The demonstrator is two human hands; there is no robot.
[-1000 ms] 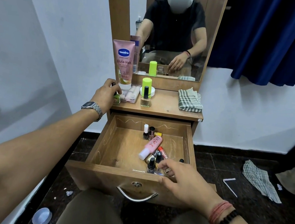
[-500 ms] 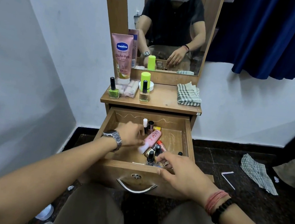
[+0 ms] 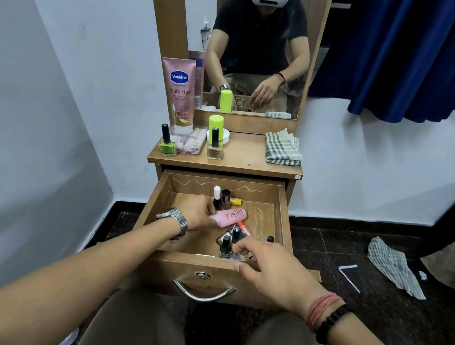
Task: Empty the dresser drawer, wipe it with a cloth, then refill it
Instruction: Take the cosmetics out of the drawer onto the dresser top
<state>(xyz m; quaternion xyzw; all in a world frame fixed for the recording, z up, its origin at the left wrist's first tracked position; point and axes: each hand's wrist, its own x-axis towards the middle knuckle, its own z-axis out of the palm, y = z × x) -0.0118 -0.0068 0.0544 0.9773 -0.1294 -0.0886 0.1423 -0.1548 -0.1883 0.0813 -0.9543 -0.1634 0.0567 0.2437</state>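
Head view: the wooden drawer [image 3: 283, 208] stands pulled open at 6 o'clock of the dresser top [image 3: 239, 156]. On that top stand two nail polish bottles, one green [image 3: 167, 142] and one beige [image 3: 215, 146], one lime-capped container [image 3: 215, 127], one folded checked cloth [image 3: 282, 148], and one pink tube [image 3: 179, 92] reading "Vaseline" and "Gluta-Hya". A second checked cloth [image 3: 394, 266] lies on the floor at 3 o'clock. Several small bottles crowd the drawer; their exact count is unclear. The left hand [image 3: 195, 211] grips a pink bottle [image 3: 229, 216] at mid-drawer. The right hand [image 3: 269, 269] rests its thumb on the drawer's front edge, fingers curled among the bottles at 5 o'clock; its grip cannot be told.
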